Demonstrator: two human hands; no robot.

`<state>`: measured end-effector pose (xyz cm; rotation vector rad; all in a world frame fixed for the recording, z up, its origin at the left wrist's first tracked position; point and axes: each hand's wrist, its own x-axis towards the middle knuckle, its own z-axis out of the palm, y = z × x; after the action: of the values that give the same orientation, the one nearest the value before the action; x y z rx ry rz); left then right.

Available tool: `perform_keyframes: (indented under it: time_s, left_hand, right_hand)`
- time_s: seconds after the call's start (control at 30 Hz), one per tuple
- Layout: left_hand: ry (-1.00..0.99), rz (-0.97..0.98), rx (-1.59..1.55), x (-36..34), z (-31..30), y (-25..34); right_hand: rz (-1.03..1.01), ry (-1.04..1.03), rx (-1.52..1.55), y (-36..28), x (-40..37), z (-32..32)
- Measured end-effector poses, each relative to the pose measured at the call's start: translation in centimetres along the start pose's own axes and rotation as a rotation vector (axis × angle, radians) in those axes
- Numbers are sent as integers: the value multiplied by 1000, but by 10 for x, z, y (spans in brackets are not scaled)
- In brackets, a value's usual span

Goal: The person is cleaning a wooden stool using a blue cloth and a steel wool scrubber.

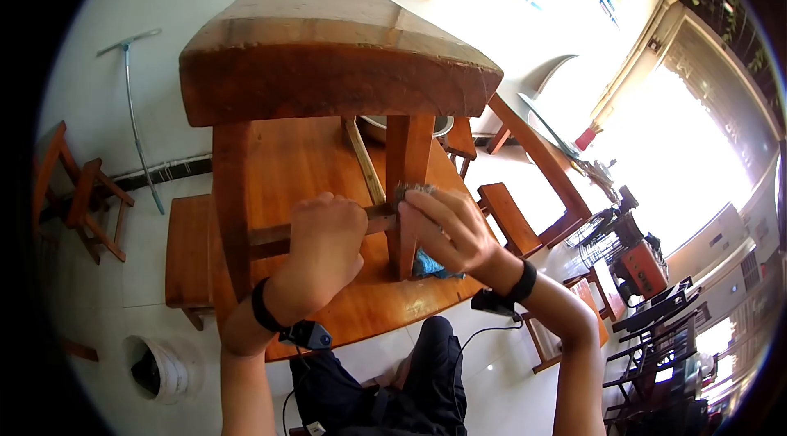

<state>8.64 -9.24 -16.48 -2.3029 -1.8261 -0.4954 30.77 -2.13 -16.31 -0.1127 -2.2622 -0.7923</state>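
Note:
A wooden bench (328, 79) with a thick seat stands on a wooden table (320, 161). My left hand (326, 243) is closed in front of the bench's crossbar (270, 235) and appears to grip it, though its fingertips are hidden. My right hand (447, 227) has its fingers bent around a grey, coarse scouring pad (416, 188), probably steel wool. The pad meets the right front leg (407, 149) just above the crossbar joint. A blue cloth (434, 265) lies on the table behind that leg, partly covered by my right hand.
Behind the bench are a metal basin (375, 126) and a wooden strip (363, 159). Low stools (190, 247) (510, 217) flank the table. A white bucket (168, 374) stands on the floor at left, and a squeegee (133, 108) leans against the wall.

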Motion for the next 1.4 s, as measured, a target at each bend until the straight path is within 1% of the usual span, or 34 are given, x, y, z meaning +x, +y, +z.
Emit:
perform_keyframes:
  time_s: [0.07,0.1,0.13,0.2,0.23,0.3,0.43,0.53,0.6,0.63,0.77,0.8,0.87,0.9,1.0,1.07,1.13,1.2,1.4]
  left_hand:
    - [87,40,-36,-1,6,-3]
    - [86,40,-35,-1,6,-3]
    - [55,35,-13,0,6,-2]
    - [25,30,6,2,6,-2]
    - [38,38,1,2,6,-2]
    - [51,45,-4,0,4,-2]
    - [34,27,-8,1,2,-1]
    - [29,27,-13,1,4,0]
    - [44,25,-10,1,2,0]
    - [68,30,-31,0,2,2]
    - [116,47,-54,-3,2,1]
    - [117,47,-54,-3,4,0]
    - [196,68,-45,-6,10,-1]
    - [196,68,-45,-4,11,-2]
    - [151,77,-86,1,6,-4]
    - [16,29,-29,0,-1,1]
    - [8,24,-23,-1,-1,2]
    - [9,39,-13,2,-2,5]
    - [-20,7,-11,0,-3,3]
  right_hand:
    - [-64,149,-41,12,18,-1]
    - [-70,210,-31,22,30,-4]
    - [-88,260,-97,33,45,-9]
    - [51,273,-168,43,62,-15]
    - [49,271,-170,41,67,-15]
    - [175,248,-109,31,78,-8]
    - [189,303,-177,31,67,8]
    - [162,297,-196,28,52,7]
    - [55,209,-176,22,32,10]
    - [55,163,-104,17,22,6]
    - [66,108,-77,17,9,7]
    - [66,108,-77,21,10,6]
    - [32,111,-74,25,14,3]
    - [19,118,-74,26,14,3]
    - [68,158,-98,15,5,12]
    - [109,169,-73,2,-8,19]
    - [132,194,-69,-4,-15,21]
    - [118,127,0,-7,-25,15]
    - [112,120,-7,-16,-38,21]
